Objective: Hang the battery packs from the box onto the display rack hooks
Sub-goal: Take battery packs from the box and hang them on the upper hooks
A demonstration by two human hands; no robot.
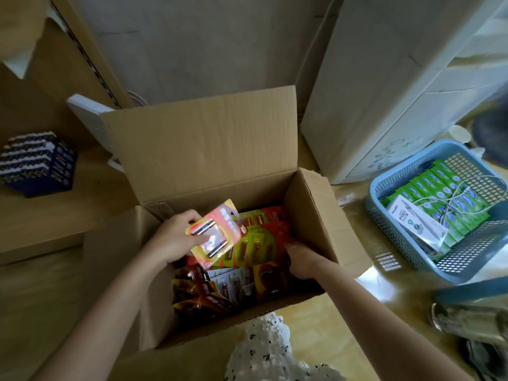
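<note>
We're looking down into an open cardboard box (209, 149) on the floor, flaps folded out, back flap standing up. Inside, a loose heap of battery packs (255, 243): green, red & yellow cards toward the back, darker brown/orange ones nearer us, lying flat and overlapping.

Our left hand (173, 235) grips one battery pack (214, 235), an orange-yellow blister card w/ two cells under clear plastic. The thumb sits near the card's top-left edge and a finger lies across its front. The pack is tilted, held just above the heap over the box's left-centre, its lower corner close to the packs below.

Our right hand (302, 259) is down inside the box by the right wall, fingertips touching a red card in the heap. The fingers are blurred and partly hidden, so we can't tell if it's gripping anything or just resting there.

Right of the box, well apart, sits a blue plastic basket (398, 229) packed w/ rows of green boxes (428, 188), a white box (415, 221) and a thin white cord (467, 185) lying on top. Behind the basket stands a white cabinet (384, 78). At far left, a dark blue tray of batteries (35, 160) rests on flat cardboard. White patterned fabric (261, 345) shows at the bottom edge, near the box's front flap.
</note>
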